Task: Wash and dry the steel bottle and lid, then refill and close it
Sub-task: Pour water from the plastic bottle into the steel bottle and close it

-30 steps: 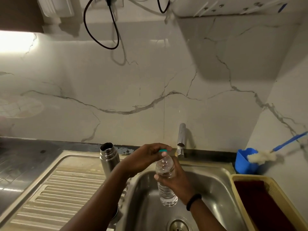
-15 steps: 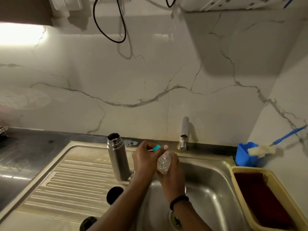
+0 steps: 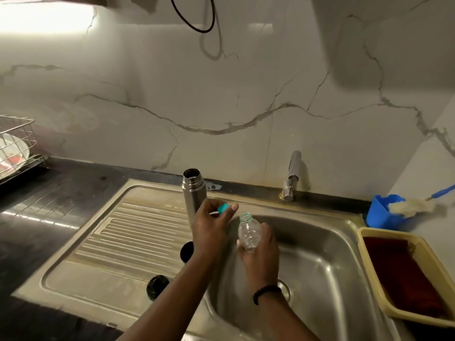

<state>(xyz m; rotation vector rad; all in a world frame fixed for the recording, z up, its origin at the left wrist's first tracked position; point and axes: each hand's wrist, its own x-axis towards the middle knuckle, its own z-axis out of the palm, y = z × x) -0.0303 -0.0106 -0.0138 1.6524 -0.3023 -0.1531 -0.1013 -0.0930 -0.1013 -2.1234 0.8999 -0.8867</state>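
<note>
**Ready to pour: the steel bottle is open and waiting**

The left hand sits in the middle of the frame and pinches a small teal cap between thumb and fingers. Just to its right, the right hand is wrapped around a clear plastic water bottle. That bottle is open at the top and leans a little toward the left. It is held over the sink bowl. The two hands are close but not touching.

Right behind the left hand stands the steel bottle. It is upright on the ribbed draining board, near the back wall. Its mouth is open and no lid is on it. How much water is inside cannot be seen from here.

Two dark round things lie on the draining board lower down: one black lid is half hidden beside the left arm, and another black cap lies nearer the bottom of the frame. These look like the steel bottle's lid parts.

The tap at the back is not running. At the right sit a blue cup with a bottle brush, and a yellow basket. A wire dish rack is at the far left, on the dark bench.

It looks like the washing and drying are done. The refill seems about to start, since the plastic bottle is open. Left to do: pour the water in, then screw the lid parts back on.
</note>
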